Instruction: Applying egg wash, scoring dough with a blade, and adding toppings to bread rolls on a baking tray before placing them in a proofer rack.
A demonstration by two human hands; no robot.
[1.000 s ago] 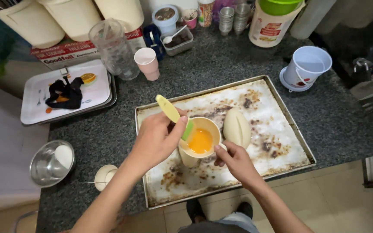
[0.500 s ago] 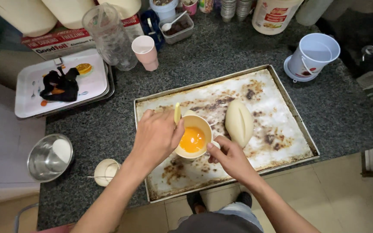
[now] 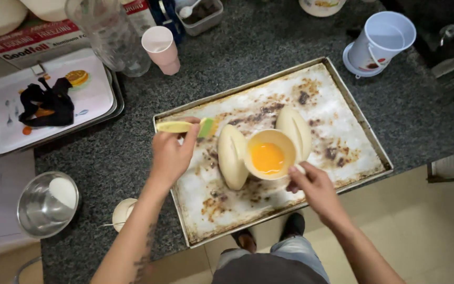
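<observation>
Brush (image 3: 185, 127): pinched in closed fingers of left hand (image 3: 170, 155), held level over the tray (image 3: 353, 113), green tip beside a dough loaf (image 3: 231, 156). Tray on dark speckled counter (image 3: 269, 47), tiled floor below. Right hand (image 3: 313, 184) grips the egg bowl (image 3: 269, 154) rim, between two loaves.
</observation>
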